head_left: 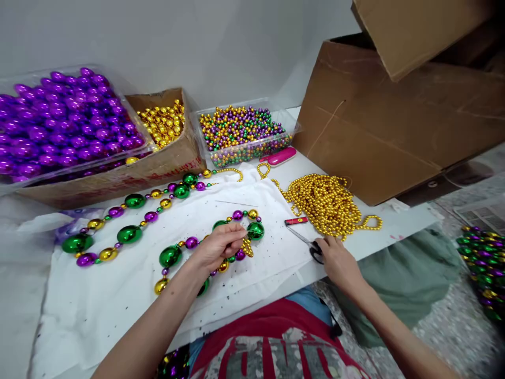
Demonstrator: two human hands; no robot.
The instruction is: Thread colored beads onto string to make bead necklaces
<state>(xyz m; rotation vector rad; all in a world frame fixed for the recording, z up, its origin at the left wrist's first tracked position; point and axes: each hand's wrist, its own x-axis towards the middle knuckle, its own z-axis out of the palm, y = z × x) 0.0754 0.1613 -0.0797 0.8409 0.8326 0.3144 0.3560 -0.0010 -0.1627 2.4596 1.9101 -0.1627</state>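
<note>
Head cam: L hand (224,243) pinches thread (251,230) over bead strand (171,256); R hand (340,263) at scissors (316,252), grip unclear.

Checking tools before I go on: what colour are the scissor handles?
The scissor handles are black, best seen in the head view.

Glossy purple on the rounded plastic beads (71,126) in the clear tray; shiny gold on the rounded plastic beads (165,123) in the brown cardboard box (158,171), with red markings across its side; mixed gold, purple and green through the small round beads (240,129); metallic green, purple and gold intermingled along the long strand of graduated shiny beads (129,235); plain gold over the heap of fine bead chains (323,202); dark specks on the white cloth (118,295); patchy grey-white lettering on the deep-red fabric shirt (276,321).
</note>
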